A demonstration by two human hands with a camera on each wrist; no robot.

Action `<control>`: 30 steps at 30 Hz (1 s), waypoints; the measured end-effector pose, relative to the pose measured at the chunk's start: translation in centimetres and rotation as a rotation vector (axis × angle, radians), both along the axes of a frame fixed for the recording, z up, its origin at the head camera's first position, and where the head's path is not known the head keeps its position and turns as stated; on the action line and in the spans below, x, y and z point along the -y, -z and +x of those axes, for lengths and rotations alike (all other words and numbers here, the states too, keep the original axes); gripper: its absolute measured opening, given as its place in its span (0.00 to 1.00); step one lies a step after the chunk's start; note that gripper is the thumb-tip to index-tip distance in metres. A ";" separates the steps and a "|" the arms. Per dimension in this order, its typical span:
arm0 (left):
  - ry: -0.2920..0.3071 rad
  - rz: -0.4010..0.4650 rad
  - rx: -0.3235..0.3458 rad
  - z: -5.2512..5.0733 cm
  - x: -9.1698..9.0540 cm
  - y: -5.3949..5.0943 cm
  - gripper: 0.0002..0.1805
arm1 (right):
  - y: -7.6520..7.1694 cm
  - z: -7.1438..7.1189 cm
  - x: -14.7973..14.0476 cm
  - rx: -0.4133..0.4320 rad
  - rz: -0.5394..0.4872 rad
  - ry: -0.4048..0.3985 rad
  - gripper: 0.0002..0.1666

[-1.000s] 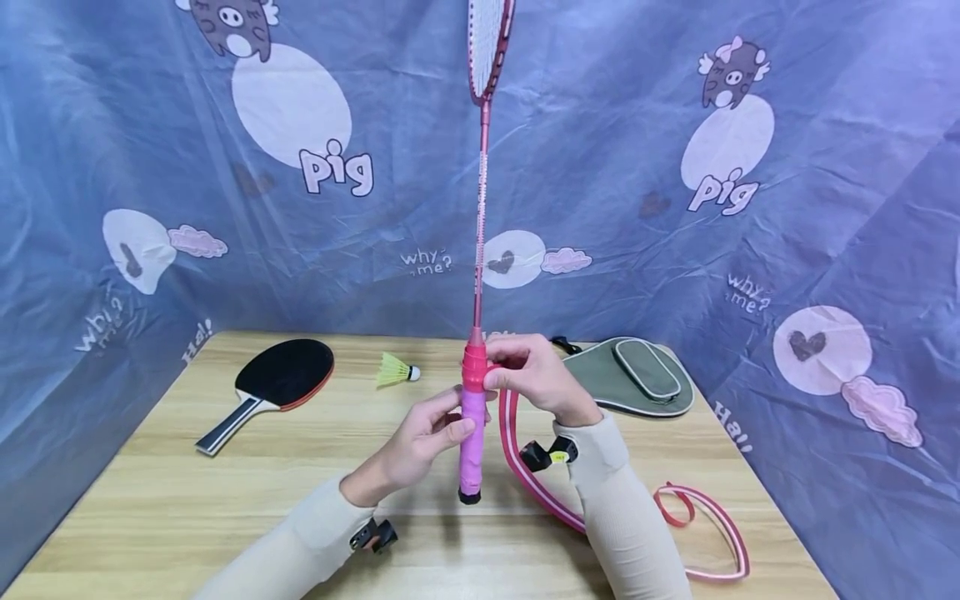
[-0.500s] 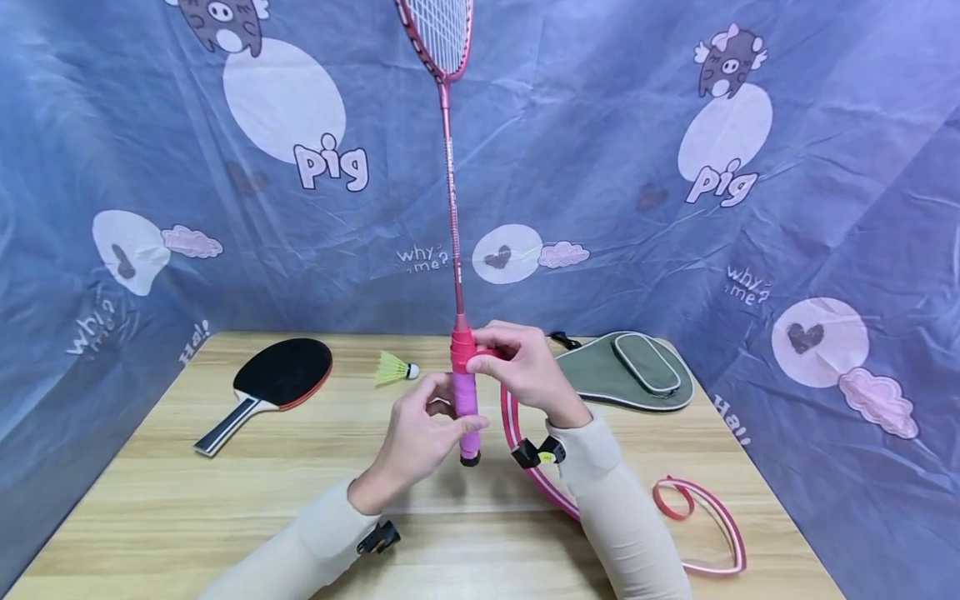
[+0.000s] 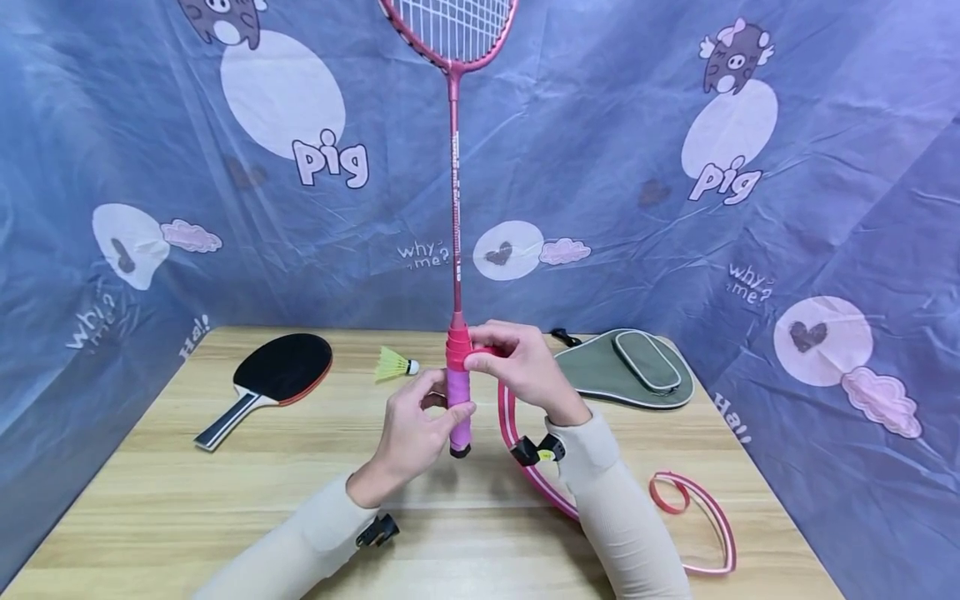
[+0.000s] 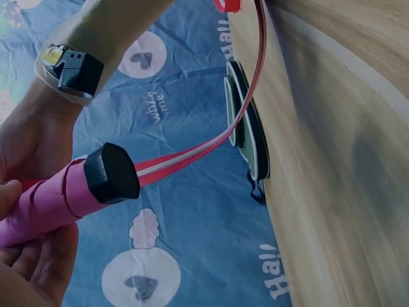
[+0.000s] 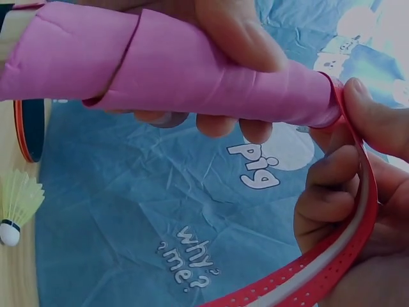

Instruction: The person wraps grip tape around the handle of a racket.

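A pink badminton racket (image 3: 455, 208) stands nearly upright, head up, its top beyond the head view. My left hand (image 3: 412, 429) holds the purple-wrapped handle (image 3: 458, 396) between thumb and fingers. At the handle's upper end, my right hand (image 3: 521, 367) pinches a red grip tape (image 3: 460, 350) with thumb and fingers. Several turns of the tape lie round the top of the handle. In the right wrist view the loose perforated tape (image 5: 329, 259), with a whitish middle strip, runs down from my right hand. The black butt cap (image 4: 115, 174) shows in the left wrist view.
The tape's loose end (image 3: 723, 525) curls on the wooden table (image 3: 225, 533) at right. A table tennis bat (image 3: 283, 368) lies at left, a yellow shuttlecock (image 3: 393, 365) at the back. A green bat case (image 3: 626, 375) lies back right. Patterned blue cloth (image 3: 420, 167) surrounds the table.
The racket has turned from nearly edge-on to showing its strings and shifted left. My left thumb stretched across the handle, then came back onto it. The right hand moved slightly left and up.
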State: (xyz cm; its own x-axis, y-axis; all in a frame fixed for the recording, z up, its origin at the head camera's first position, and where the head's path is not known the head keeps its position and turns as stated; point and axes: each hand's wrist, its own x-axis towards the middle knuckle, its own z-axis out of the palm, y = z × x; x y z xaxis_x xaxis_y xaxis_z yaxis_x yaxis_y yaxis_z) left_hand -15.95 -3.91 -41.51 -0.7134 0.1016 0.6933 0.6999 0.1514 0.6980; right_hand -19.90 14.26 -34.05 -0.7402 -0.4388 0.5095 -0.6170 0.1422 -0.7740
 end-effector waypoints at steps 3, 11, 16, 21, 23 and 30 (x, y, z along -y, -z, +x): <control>0.028 -0.007 -0.005 0.1 0.0 0.0 0.15 | -0.1 0.0 -0.1 0.039 0.001 -0.027 0.16; 0.114 -0.005 -0.023 0.2 0.2 -0.1 0.14 | -0.2 -0.1 -0.8 0.013 -0.004 -0.042 0.15; 0.174 0.008 -0.017 0.3 0.4 -0.3 0.16 | -0.1 -0.2 -1.2 0.033 -0.015 -0.061 0.16; 0.238 0.019 0.022 0.4 0.5 -0.4 0.16 | -0.1 -0.2 -1.2 0.061 -0.024 -0.079 0.20; 0.262 0.022 0.036 0.3 0.5 -0.5 0.15 | -0.1 -0.3 -1.1 0.068 -0.029 -0.092 0.20; 0.339 0.015 0.064 0.2 0.5 -0.5 0.15 | -0.2 -0.4 -1.4 0.110 -0.042 -0.135 0.26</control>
State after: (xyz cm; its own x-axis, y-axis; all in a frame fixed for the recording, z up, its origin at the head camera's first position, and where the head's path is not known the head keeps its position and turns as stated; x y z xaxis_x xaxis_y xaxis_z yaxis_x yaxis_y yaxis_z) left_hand -15.72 -4.44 -41.01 -0.6830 0.3307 0.6513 0.6631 -0.0931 0.7427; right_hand -20.29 15.66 -33.88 -0.7282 -0.5182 0.4485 -0.5396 0.0301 -0.8414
